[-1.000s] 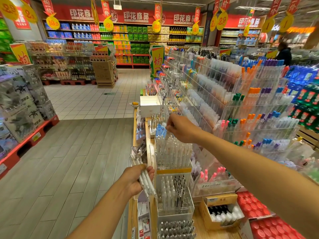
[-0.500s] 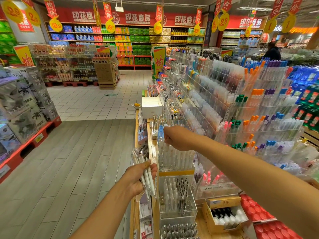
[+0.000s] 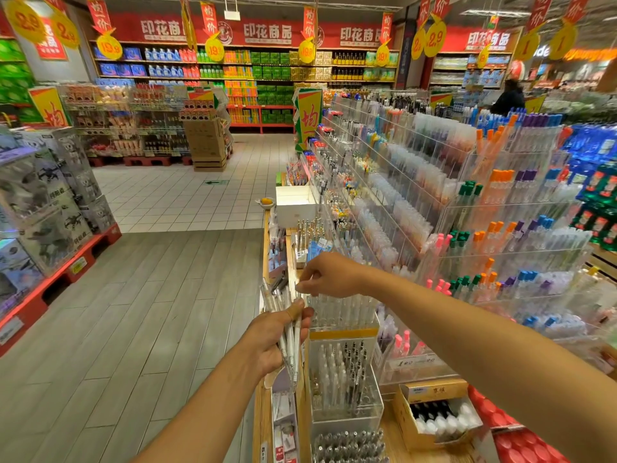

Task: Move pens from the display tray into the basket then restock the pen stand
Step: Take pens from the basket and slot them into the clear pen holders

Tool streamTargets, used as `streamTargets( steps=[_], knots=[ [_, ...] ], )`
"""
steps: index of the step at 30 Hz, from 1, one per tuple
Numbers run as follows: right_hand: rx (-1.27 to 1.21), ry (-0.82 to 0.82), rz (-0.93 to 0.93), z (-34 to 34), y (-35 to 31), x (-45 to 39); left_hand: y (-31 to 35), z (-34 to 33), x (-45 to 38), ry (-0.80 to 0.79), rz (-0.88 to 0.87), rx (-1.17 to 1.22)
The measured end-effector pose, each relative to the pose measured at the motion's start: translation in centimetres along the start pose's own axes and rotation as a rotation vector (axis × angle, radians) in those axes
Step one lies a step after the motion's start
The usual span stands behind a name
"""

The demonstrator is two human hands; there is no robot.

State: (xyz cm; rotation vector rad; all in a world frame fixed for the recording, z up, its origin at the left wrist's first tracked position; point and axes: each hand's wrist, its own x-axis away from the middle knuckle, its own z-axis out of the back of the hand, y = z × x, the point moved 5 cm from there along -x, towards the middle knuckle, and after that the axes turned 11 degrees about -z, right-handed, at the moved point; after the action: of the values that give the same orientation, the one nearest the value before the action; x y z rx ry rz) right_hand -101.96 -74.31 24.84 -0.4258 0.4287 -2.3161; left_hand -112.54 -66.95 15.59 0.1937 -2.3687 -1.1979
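Left hand (image 3: 272, 339) clenches a loose bundle of pens (image 3: 287, 325) just left of the clear pen stand (image 3: 340, 315); right hand (image 3: 329, 275) pinches above it, contents unclear; bundle may slip and scatter.

Bright overhead light, fisheye-warped, blurred edges

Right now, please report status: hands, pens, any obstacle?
Left hand grips pen bundle. Right hand curled above clear pen stand; whether it pinches a pen, unclear. Nothing blocking.
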Motion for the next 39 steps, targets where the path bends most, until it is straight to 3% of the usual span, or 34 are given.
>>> streamTargets(
  steps=[7,11,15,21,39],
  knots=[
    [-0.326,-0.113,-0.134,-0.7,0.5,0.1,0.7,-0.7,0.5,-0.074,-0.061,0.033],
    [-0.417,-0.066,-0.13,1.8,0.9,0.3,0.6,0.5,0.5,0.094,-0.034,0.084],
    [-0.283,0.102,-0.04,4.9,1.1,0.7,-0.1,2.5,0.2,0.25,0.007,0.044],
    [0.004,0.288,0.001,4.6,1.4,0.5,-0.7,3.0,0.1,0.237,0.035,0.007],
    [0.215,0.235,0.023,0.4,1.3,-0.7,-0.7,1.9,-0.2,0.079,-0.005,-0.101]
  ],
)
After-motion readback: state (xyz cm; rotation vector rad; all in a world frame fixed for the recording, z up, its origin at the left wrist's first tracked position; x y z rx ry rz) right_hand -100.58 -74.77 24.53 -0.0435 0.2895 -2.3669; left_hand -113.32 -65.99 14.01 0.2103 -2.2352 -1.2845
